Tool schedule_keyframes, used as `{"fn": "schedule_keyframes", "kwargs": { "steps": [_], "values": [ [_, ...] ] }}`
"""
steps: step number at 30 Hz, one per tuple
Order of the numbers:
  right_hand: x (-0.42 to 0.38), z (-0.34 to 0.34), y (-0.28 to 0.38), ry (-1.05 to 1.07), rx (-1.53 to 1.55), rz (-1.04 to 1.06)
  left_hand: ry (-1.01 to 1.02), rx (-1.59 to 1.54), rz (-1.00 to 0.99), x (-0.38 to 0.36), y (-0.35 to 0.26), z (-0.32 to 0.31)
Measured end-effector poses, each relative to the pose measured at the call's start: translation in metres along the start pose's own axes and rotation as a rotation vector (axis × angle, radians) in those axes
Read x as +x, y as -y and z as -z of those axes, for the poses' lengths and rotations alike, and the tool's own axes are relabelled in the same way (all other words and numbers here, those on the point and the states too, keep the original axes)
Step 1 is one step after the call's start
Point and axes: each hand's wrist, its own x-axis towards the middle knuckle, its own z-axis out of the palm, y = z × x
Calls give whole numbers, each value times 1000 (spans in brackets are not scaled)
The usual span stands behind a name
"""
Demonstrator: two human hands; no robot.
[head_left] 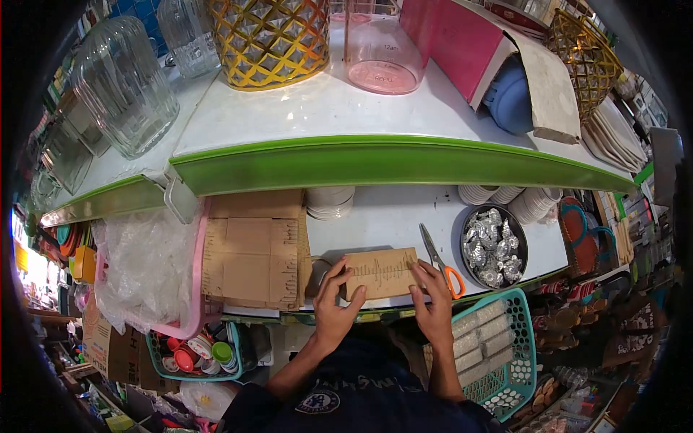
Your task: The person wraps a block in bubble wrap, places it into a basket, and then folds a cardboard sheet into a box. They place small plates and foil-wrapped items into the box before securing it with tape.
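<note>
My left hand (336, 299) grips the left end of a small brown cardboard piece (384, 283), its thumb and fingers on the near face and edge. My right hand (432, 297) holds the right end the same way. A row of thin dark marks runs along the cardboard's middle; I cannot make out whether they are pins or slits. Just right of it lie scissors (435, 254) with orange handles. A dark round bowl (466, 268) of silver foil-like pieces stands further right. To the left, a stack of larger cardboard sheets (249, 252) carries similar rows of marks.
Above the hands runs a white shelf with a green edge (404, 160), bearing glass jars (126, 86) and a gold basket (271, 43). A pink basket (196, 274) with clear plastic bags is at left. A teal basket (525, 346) with packs stands low at right.
</note>
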Motion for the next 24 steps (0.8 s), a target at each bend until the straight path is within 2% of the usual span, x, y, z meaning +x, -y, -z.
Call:
{"fn": "schedule_keyframes", "kwargs": {
  "steps": [3, 5, 12, 14, 15, 17, 20, 24],
  "values": [
    [1, -1, -1, 62, -182, 56, 34, 20, 55, 6, -7, -4],
    [2, -4, 3, 50, -204, 39, 58, 131, -77, 8, -6, -6],
    [5, -3, 6, 60, -249, -56, 152, 152, -53, 6, -17, 7],
    [5, -3, 5, 52, -274, -31, 193, 476, -56, 1, -25, 15],
    [5, -3, 4, 43, -301, -7, 193, 476, -55, -1, -26, 18],
    [6, -1, 7, 41, -332, -4, 285, 763, -111, -7, -27, 21],
    [8, -1, 6, 33, -370, 8, 317, 929, -75, -14, -20, 21],
    [8, -2, 2, 14, -398, 32, 336, 873, 4, -17, -8, 19]
  ]
}}
